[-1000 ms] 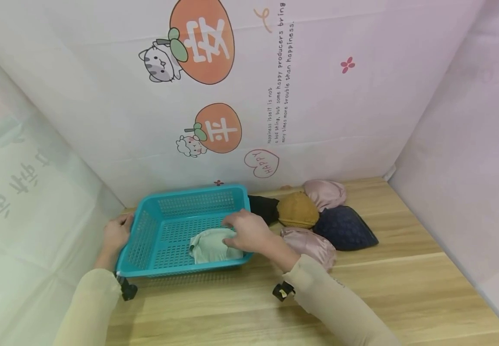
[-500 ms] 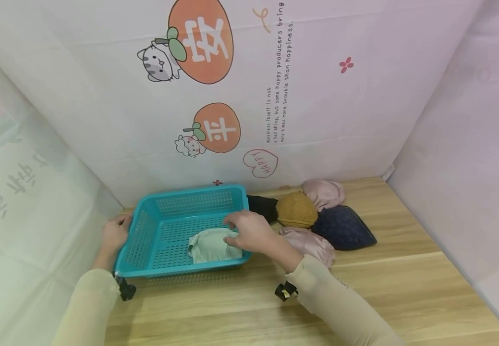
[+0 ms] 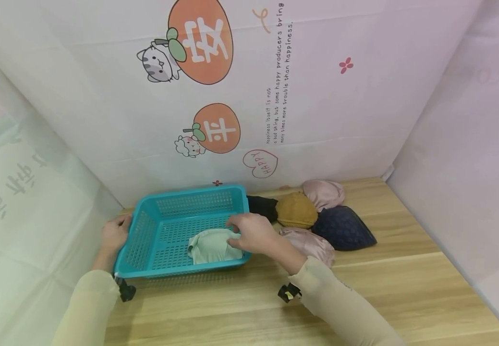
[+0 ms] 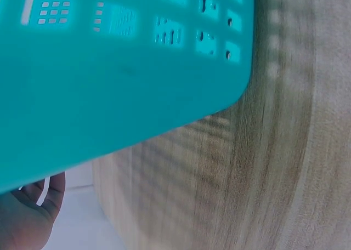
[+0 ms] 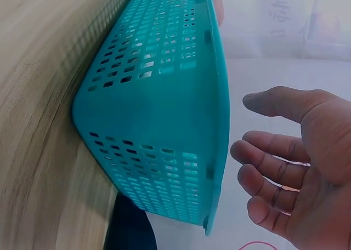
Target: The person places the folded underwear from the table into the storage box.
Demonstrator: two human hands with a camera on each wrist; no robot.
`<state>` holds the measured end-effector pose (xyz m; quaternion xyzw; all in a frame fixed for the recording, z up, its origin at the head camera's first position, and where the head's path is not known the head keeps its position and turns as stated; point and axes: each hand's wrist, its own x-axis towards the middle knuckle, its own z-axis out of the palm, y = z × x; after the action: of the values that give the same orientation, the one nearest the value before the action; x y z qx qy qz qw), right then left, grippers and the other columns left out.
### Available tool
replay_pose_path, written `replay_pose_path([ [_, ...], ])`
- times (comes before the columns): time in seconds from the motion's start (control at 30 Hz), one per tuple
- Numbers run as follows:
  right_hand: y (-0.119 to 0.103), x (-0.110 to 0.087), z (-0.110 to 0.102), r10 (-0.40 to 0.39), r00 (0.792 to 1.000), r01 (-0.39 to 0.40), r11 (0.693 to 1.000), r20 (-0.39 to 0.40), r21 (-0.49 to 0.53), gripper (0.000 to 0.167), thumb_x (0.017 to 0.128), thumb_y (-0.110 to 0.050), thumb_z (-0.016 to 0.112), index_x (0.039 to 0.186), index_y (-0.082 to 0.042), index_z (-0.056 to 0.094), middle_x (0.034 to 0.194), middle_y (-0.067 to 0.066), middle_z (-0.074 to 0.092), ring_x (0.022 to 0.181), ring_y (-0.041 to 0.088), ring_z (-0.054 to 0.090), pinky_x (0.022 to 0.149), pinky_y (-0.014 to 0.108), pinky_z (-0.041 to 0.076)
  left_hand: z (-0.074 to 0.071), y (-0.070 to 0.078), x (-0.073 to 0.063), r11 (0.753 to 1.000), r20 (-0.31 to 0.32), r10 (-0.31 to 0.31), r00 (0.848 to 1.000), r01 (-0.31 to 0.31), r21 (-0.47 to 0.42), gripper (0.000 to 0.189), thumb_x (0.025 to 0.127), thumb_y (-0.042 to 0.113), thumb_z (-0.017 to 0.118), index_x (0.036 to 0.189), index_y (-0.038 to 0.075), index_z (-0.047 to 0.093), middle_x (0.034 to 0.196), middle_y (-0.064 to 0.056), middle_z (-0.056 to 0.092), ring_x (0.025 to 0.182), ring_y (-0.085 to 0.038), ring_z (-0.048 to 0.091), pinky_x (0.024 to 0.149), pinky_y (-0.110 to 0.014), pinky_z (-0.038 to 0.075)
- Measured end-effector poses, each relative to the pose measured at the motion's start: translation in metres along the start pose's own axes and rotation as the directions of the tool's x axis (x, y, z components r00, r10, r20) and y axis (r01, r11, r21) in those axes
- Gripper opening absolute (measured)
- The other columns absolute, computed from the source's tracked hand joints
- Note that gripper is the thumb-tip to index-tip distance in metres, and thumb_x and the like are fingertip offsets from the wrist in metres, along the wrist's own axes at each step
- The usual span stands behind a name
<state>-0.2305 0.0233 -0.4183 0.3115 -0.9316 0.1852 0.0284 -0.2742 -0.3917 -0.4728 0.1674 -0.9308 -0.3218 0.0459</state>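
Note:
A turquoise plastic basket (image 3: 169, 267) with perforated sides sits at the left against the back wall. My left hand (image 3: 115, 234) grips its left rim; in the left wrist view that hand's fingers (image 4: 55, 195) show past the basket's edge. Inside, at the right end, lies a mint-green, cup-shaped folded garment (image 3: 212, 245). My right hand (image 3: 253, 233) hovers over the basket's right rim, beside the garment. Its fingers are loosely bent and hold nothing, as the right wrist view shows, with the thumb apart from them.
Right of the basket lie similar folded garments: a black one (image 3: 263, 207), a mustard one (image 3: 298, 210), a navy one (image 3: 345, 228), and pink satin ones (image 3: 324, 193). A white printed cloth wall (image 3: 318, 120) bounds the wooden table (image 3: 387, 288).
My right hand has drawn slightly to the right, away from the mint-green garment. My left hand stays on the basket's rim, and the basket keeps its place.

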Motion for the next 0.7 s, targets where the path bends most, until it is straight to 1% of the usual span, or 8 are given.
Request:
replay_pose_path([
  [0.1,0.002,-0.003,-0.002,-0.004,1.000,0.004,1.000,-0.012,-0.008,0.034,0.087,-0.037,0.076,0.116,-0.019,0.072,0.092,-0.004,0.073,0.075,0.007,0.060,0.058,0.025,0.047,0.000,-0.001,0.000,1.000,0.001,0.007,1.000,-0.007,0.000,0.055,0.110,0.040,0.029,0.140,0.001,0.054,0.135,-0.027,0.057,0.116,-0.043,0.056,0.094,-0.060,0.045],
  [0.3,0.008,-0.007,-0.002,-0.005,0.999,0.005,1.000,-0.031,-0.011,0.034,0.087,-0.037,0.076,0.115,-0.018,0.072,0.095,-0.003,0.074,0.081,0.008,0.064,0.063,0.027,0.052,-0.001,0.000,-0.001,1.000,0.003,0.013,1.000,-0.013,-0.009,0.056,0.110,0.040,0.028,0.141,0.001,0.053,0.136,-0.028,0.057,0.116,-0.043,0.055,0.093,-0.059,0.045],
  [0.5,0.011,-0.007,0.000,-0.009,1.000,0.009,1.000,-0.027,-0.015,0.035,0.088,-0.039,0.076,0.115,-0.018,0.072,0.095,-0.003,0.074,0.081,0.008,0.064,0.063,0.027,0.051,-0.001,0.000,-0.001,1.000,0.005,0.016,1.000,-0.016,0.007,0.054,0.110,0.039,0.028,0.139,0.001,0.054,0.134,-0.027,0.058,0.117,-0.044,0.055,0.094,-0.060,0.044],
  [0.57,0.011,-0.007,0.000,-0.006,1.000,0.005,1.000,-0.026,-0.018,0.035,0.087,-0.039,0.076,0.115,-0.018,0.072,0.094,-0.004,0.073,0.081,0.008,0.063,0.063,0.027,0.051,0.000,0.001,-0.001,1.000,0.006,0.011,1.000,-0.011,0.005,0.054,0.110,0.039,0.029,0.139,0.001,0.054,0.132,-0.027,0.058,0.113,-0.042,0.055,0.092,-0.058,0.045],
  [0.7,0.011,-0.008,-0.002,0.000,0.999,0.000,1.000,-0.032,-0.005,0.033,0.087,-0.036,0.077,0.113,-0.017,0.072,0.094,-0.004,0.073,0.081,0.009,0.064,0.064,0.028,0.052,0.000,0.001,-0.002,1.000,-0.007,0.024,1.000,-0.024,0.005,0.053,0.110,0.038,0.029,0.138,0.001,0.055,0.129,-0.027,0.059,0.110,-0.040,0.055,0.090,-0.057,0.045],
])
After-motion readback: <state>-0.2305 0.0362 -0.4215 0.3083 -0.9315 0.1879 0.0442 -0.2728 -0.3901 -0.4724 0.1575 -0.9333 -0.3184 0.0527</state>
